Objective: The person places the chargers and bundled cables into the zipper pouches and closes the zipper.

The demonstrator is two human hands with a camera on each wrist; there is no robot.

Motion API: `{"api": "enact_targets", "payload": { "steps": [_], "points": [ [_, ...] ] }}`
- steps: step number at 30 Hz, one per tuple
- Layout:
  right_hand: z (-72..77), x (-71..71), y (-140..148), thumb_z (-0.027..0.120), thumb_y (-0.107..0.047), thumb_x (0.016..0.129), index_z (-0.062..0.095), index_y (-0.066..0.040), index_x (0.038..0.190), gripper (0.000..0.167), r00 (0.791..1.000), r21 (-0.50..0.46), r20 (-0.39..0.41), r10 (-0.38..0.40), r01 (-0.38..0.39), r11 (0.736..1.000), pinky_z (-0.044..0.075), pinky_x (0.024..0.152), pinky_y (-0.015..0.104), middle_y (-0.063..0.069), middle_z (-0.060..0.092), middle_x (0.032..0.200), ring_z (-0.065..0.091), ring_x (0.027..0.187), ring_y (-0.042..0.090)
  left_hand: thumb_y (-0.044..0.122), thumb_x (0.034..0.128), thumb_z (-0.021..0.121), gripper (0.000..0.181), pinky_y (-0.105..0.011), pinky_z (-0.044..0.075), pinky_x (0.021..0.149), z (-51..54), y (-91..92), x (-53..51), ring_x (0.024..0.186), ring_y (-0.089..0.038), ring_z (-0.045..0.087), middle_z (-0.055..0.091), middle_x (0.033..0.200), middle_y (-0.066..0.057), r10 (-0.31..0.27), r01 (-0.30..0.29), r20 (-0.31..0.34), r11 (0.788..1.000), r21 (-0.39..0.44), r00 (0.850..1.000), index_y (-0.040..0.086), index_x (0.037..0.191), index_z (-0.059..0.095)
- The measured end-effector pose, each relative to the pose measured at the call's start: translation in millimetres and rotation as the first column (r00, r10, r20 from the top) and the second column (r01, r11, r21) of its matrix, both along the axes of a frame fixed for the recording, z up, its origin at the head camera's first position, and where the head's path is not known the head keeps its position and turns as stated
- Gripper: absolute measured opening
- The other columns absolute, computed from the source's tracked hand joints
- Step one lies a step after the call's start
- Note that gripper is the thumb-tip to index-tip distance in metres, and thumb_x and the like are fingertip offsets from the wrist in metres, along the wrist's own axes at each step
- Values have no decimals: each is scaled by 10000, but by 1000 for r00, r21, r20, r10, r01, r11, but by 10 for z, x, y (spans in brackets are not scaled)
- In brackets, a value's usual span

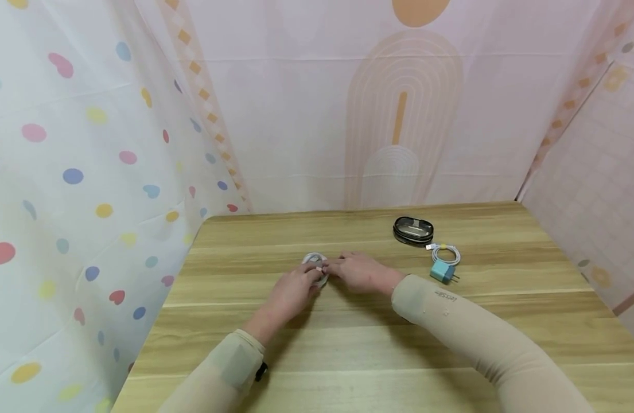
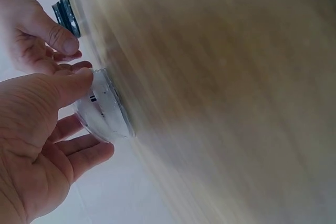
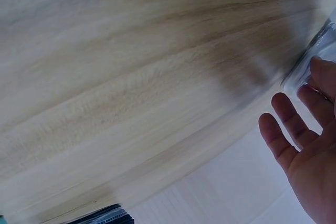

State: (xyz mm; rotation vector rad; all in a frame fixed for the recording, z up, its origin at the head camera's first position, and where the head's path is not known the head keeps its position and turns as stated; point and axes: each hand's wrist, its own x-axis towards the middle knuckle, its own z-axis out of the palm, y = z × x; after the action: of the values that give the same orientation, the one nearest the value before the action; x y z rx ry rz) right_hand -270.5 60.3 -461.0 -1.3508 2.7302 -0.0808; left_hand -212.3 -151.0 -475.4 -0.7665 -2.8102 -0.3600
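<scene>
The left hand [image 1: 293,289] grips the white coiled cable [image 1: 312,256], its thumb on the near side and its fingers curled round the rim. In the left wrist view the coil stands on edge, with a shiny surface and small dark marks. It sits near the middle of the wooden table [image 1: 337,350], slightly left of centre in the head view.

The right hand [image 1: 360,272] comes in from the other side, thumb and forefinger at the coil's edge next to the left thumb, the remaining fingers spread away from it. The fingertips overlap there, so I cannot tell whether the right hand pinches the cable or merely touches it.

To the right and farther back lies a black cable bundle [image 1: 412,237], wound in an oval. Just in front of it is a thin pale USB cable [image 1: 457,255], coiled and bound with a yellow tie [image 1: 443,246], and beside that a teal wall charger [image 1: 440,271] with its prongs pointing right.

Both forearms wear beige sleeves [image 1: 466,321]. A curtain with coloured dots [image 1: 89,229] hangs at the left, and a pale curtain with an arch pattern [image 1: 296,115] hangs behind the table.
</scene>
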Motion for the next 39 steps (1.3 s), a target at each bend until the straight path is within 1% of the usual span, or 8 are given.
{"api": "enact_targets", "payload": {
  "steps": [3, 10, 16, 22, 27, 34, 37, 39],
  "points": [
    [-3, -2, 2, 509, -164, 1130, 547, -142, 1558, 431, 1000, -7, 3, -6, 6, 1000, 446, 1239, 520, 10, 560, 1612, 587, 1433, 343, 120, 951, 807, 236, -550, 640, 886, 7, -9, -12, 1180, -389, 727, 709, 1357, -171, -6, 6, 19, 1000, -2, 1000, 56, 1167, 738],
    [11, -6, 15, 543, -231, 1124, 558, -120, 1542, 433, 999, -30, 35, -7, 8, 1000, 417, 1258, 539, 41, 551, 1618, 556, 1461, 385, 76, 892, 850, 303, -577, 526, 1135, 42, -31, -68, 1307, -452, 644, 685, 1430, -194, 21, -41, 161, 992, 122, 987, 39, 1184, 780],
    [-14, -9, 37, 549, -252, 1123, 549, -129, 1556, 450, 999, -36, 39, -14, 16, 999, 426, 1249, 552, 52, 543, 1623, 551, 1459, 413, 58, 869, 866, 325, -583, 517, 1141, 47, -43, -95, 1295, -446, 634, 696, 1423, -185, 33, -75, 212, 978, 193, 977, 39, 1186, 798],
    [-36, 31, 46, 561, -267, 1119, 573, -133, 1537, 440, 1000, -21, -6, -6, 6, 1000, 457, 1228, 526, 51, 572, 1603, 586, 1421, 374, 74, 885, 863, 301, -538, 541, 1130, 46, -54, -110, 1296, -392, 652, 725, 1393, -121, 35, -67, 195, 985, 159, 980, 77, 1180, 811],
    [-49, 116, 12, 600, -287, 1097, 637, -156, 1466, 393, 994, 54, -113, 6, 0, 999, 519, 1149, 478, 38, 690, 1459, 629, 1306, 285, 25, 869, 859, 266, -514, 542, 1137, 42, -69, -132, 1301, -369, 670, 737, 1371, -115, -3, -20, 173, 992, 127, 985, 84, 1125, 817],
    [-40, 282, -38, 584, -300, 1088, 724, -154, 1258, 265, 948, 113, -314, 48, -13, 994, 536, 1021, 419, 9, 773, 1245, 639, 1140, 242, 38, 798, 917, 236, -449, 570, 1106, 22, -111, -264, 1265, -328, 711, 755, 1338, -132, -134, 109, 153, 981, 161, 979, 85, 993, 793],
    [-42, 330, -49, 581, -322, 1089, 739, -149, 1211, 264, 931, 105, -361, 58, -21, 994, 542, 990, 412, 9, 782, 1192, 638, 1110, 238, 105, 794, 933, 246, -448, 583, 1083, 26, -115, -290, 1225, -317, 725, 766, 1318, -114, -156, 145, 121, 984, 100, 980, 98, 981, 772],
    [-53, 328, -43, 591, -318, 1082, 741, -143, 1203, 261, 932, 89, -358, 55, -24, 996, 538, 1000, 418, 21, 779, 1200, 635, 1115, 243, 122, 814, 921, 238, -460, 588, 1063, 40, -98, -285, 1173, -312, 736, 786, 1253, -100, -168, 165, 81, 985, 40, 982, 98, 996, 770]
  ]
}}
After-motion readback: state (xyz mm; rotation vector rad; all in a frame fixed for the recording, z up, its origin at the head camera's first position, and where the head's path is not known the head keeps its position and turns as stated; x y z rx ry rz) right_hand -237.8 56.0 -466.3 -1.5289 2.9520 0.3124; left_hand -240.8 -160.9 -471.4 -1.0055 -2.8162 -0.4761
